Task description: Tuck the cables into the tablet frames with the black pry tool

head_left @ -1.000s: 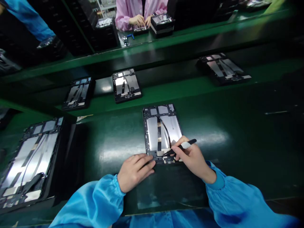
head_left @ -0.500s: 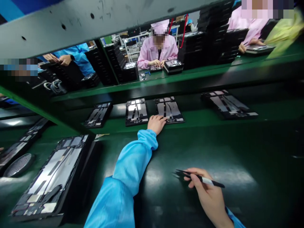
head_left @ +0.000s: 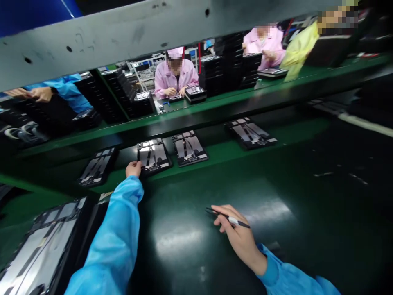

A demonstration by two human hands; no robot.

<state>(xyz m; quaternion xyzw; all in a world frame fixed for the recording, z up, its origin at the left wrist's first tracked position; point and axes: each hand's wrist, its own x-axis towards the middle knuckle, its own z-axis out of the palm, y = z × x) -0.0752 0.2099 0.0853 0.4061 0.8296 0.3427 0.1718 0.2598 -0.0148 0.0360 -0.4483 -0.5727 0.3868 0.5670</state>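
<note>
My left hand (head_left: 134, 169) reaches forward to the left edge of an opened tablet (head_left: 153, 156). Its fingers are curled at that edge, with their tips partly hidden. This tablet lies flat with its silver battery plates and dark ribbon cables showing. To its right is a second opened tablet (head_left: 190, 148), close beside it. Held over the bench, my right hand (head_left: 235, 229) has a pair of tweezers (head_left: 233, 220) between thumb and fingers. The black tips of the tweezers point left and touch nothing.
More opened tablets lie at the far left (head_left: 97, 167) and right (head_left: 251, 133) of the row. A stack of tablets (head_left: 39, 250) stands near left. A green shelf (head_left: 215, 98) crosses behind, under a grey metal beam (head_left: 123, 37). Co-workers sit beyond, among black tray stacks (head_left: 229, 61).
My left hand has moved left from between the two middle tablets to the left tablet's outer edge. The gap between those tablets looks narrower. The view has shifted right; the tweezers stay held.
</note>
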